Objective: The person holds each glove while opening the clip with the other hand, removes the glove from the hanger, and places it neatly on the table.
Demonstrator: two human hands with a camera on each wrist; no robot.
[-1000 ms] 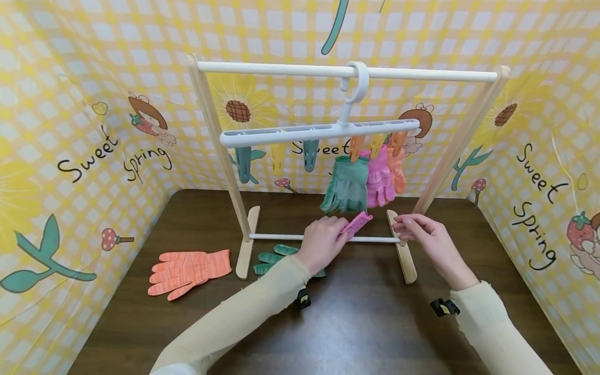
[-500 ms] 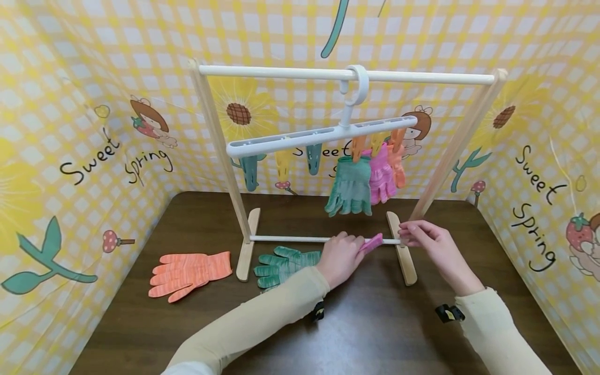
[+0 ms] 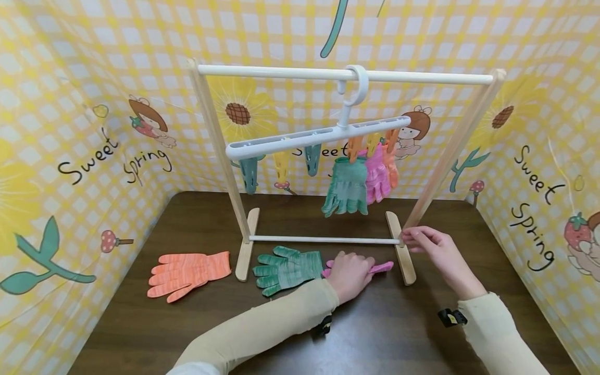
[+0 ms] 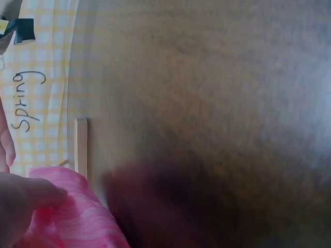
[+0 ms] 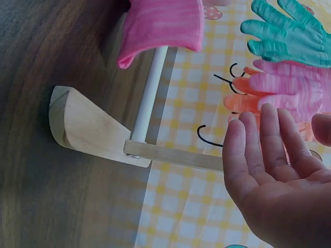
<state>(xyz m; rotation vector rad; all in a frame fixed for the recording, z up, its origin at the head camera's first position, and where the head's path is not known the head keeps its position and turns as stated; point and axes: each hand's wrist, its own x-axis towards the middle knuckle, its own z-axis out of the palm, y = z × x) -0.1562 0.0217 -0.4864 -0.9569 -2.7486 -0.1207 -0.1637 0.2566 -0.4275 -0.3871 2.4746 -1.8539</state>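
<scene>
My left hand pinches a pink glove low over the table, in front of the rack's bottom bar. In the left wrist view the thumb lies across the pink glove; the other fingers are hidden. The right hand is beside the rack's right foot, holding nothing; its fingers look loosely extended in the right wrist view. Left of the pink glove a green glove lies flat, and farther left an orange glove.
A wooden rack carries a tilted grey clip hanger. From its right half hang a green glove, a pink glove and an orange glove. Clips on the left half hold nothing. Patterned cloth surrounds the table.
My left hand has carried the pink glove down and rightward to the tabletop, uncovering the green glove. The right hand has shifted slightly down. The hanger's left end has dipped.
</scene>
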